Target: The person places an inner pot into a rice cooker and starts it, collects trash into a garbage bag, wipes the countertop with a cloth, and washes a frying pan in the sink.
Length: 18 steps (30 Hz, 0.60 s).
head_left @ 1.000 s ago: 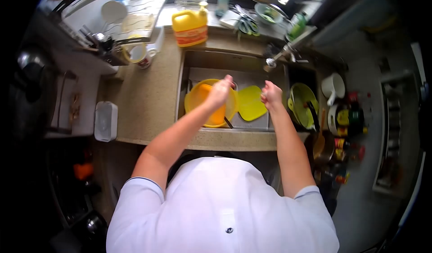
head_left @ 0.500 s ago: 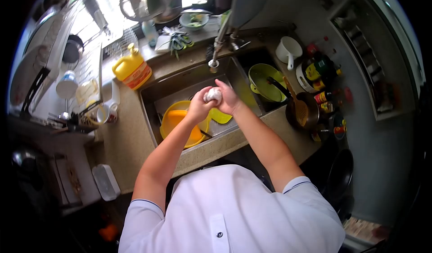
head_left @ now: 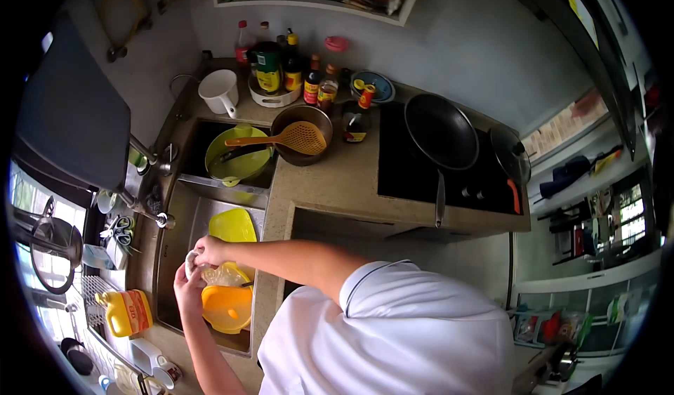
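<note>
Over the left part of the sink [head_left: 184, 221], my left hand [head_left: 188, 293] and my right hand [head_left: 212, 250] are close together, both closed round a small whitish lump [head_left: 190, 261]. Fingers cover much of it, and its kind cannot be made out. Just below the hands, a yellow basin [head_left: 235, 325] in the sink holds an orange piece [head_left: 226, 302] and something pale and see-through [head_left: 226, 275]. Beyond my right hand lies a flat yellow-green item [head_left: 234, 225].
A green colander [head_left: 223, 174] sits in the second basin. Beside it is a pot [head_left: 288, 158] with an orange skimmer [head_left: 302, 138] across it. A frying pan [head_left: 441, 132] rests on the black hob [head_left: 397, 163]. The tap [head_left: 165, 220] overhangs the sink; a yellow jug [head_left: 128, 313] stands nearby.
My view has swung to the right, bringing the hob and pan into sight. Both hands still hold the whitish lump; my fingers have shifted on it.
</note>
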Each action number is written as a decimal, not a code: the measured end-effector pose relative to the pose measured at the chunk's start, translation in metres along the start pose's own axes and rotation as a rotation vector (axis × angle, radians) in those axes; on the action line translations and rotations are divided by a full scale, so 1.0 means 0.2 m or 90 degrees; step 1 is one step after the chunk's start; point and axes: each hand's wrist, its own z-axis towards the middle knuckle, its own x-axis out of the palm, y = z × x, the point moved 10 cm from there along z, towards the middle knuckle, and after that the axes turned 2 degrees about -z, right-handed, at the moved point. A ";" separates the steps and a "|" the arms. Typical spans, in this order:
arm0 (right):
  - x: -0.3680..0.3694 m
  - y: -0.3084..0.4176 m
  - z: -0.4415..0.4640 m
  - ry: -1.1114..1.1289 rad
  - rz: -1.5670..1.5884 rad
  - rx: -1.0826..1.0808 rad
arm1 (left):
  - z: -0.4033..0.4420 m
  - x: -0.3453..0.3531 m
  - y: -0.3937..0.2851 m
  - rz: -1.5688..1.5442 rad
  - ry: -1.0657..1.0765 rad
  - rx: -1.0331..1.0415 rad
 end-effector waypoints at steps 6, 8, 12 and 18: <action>0.10 0.05 -0.08 0.115 0.107 -0.002 | 0.08 -0.25 0.11 -0.304 -0.013 0.016; 0.06 0.00 -0.07 0.055 -0.038 0.019 | 0.19 -0.41 0.27 -0.373 0.047 0.000; 0.05 0.10 -0.15 -0.024 0.020 -0.017 | 0.12 -0.37 0.36 -0.344 -0.101 -0.067; 0.18 0.31 -0.31 -0.174 -0.246 -0.256 | 0.12 -0.13 0.34 -0.466 0.015 -0.026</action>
